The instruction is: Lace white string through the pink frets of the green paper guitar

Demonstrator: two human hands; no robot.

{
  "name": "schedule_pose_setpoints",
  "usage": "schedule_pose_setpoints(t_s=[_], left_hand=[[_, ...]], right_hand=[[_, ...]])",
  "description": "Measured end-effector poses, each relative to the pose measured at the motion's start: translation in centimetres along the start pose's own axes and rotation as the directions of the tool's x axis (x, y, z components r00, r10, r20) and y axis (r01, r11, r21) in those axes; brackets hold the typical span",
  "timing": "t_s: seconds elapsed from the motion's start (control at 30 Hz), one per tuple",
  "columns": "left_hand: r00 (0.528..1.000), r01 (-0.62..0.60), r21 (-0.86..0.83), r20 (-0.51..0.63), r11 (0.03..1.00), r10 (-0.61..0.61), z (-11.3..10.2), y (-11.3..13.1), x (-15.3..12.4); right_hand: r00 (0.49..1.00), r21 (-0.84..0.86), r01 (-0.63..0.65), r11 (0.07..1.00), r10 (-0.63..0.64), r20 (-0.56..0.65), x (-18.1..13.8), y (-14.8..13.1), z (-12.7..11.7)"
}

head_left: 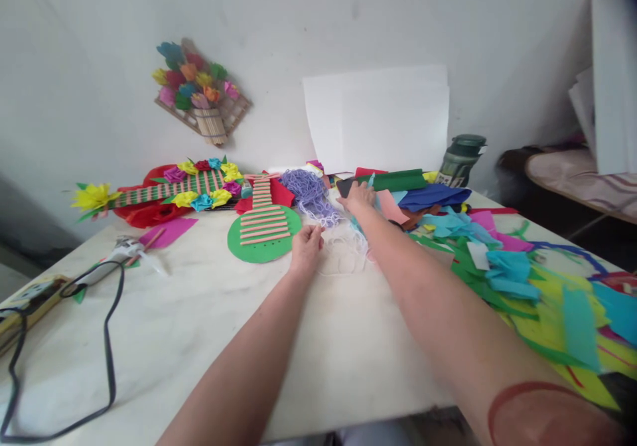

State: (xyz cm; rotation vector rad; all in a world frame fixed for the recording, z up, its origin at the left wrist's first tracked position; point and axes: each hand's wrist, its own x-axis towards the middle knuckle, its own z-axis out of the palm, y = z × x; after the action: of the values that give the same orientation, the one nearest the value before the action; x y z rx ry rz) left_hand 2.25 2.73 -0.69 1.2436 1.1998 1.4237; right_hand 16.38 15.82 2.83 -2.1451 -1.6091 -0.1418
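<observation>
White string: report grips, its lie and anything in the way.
Left grip at green disc's right edge, hold unclear. Right grip farther out, at dark object. White string in loose loops between them. Purple yarn heaped just beyond.

Green, barred with peach stripes, was shown by the disc (261, 252), lilac by the yarn (307, 192), and white by the thread (355, 240).

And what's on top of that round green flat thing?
Thin, straight, pinkish sticks lie in rows on the flat, round green piece, beside small dark dots. What the sticks cover can't be seen.
</observation>
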Motion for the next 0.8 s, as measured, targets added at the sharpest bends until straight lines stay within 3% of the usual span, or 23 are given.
schedule_pose_setpoints(t_s=[0.13, 0.23, 0.37, 0.5, 0.6, 0.8], left_hand=[[0.997, -0.007, -0.034, 0.072, 0.999, 0.009, -0.2, 0.1, 0.1], [0.99, -0.007, -0.049, 0.143, 0.999, 0.014, -0.4, 0.1, 0.2], [0.988, -0.017, -0.071, 0.151, 0.997, 0.028, -0.5, -0.2, 0.4], [0.986, -0.04, -0.059, 0.157, 0.997, 0.048, -0.5, -0.6, 0.8], [0.978, -0.072, 0.007, 0.199, 0.997, 0.07, -0.5, -0.7, 0.8], [0.977, -0.073, 0.037, 0.203, 0.997, 0.064, -0.6, -0.2, -0.1]], right_hand=[[0.988, 0.052, 0.146, 0.988, -0.143, -0.057, -1.5, 0.0, -1.5], [0.984, 0.223, 0.174, 0.959, -0.176, -0.014, -3.3, -0.5, -3.0], [0.953, 0.501, 0.156, 0.851, -0.263, 0.152, -5.6, -0.9, -4.3], [0.896, 0.645, 0.102, 0.757, -0.352, 0.271, -7.7, -0.4, -4.4], [0.88, 0.746, 0.027, 0.666, -0.37, 0.298, -9.1, 0.3, -4.0], [0.898, 0.897, -0.108, 0.428, -0.346, 0.273, -10.9, 1.0, -3.0]])
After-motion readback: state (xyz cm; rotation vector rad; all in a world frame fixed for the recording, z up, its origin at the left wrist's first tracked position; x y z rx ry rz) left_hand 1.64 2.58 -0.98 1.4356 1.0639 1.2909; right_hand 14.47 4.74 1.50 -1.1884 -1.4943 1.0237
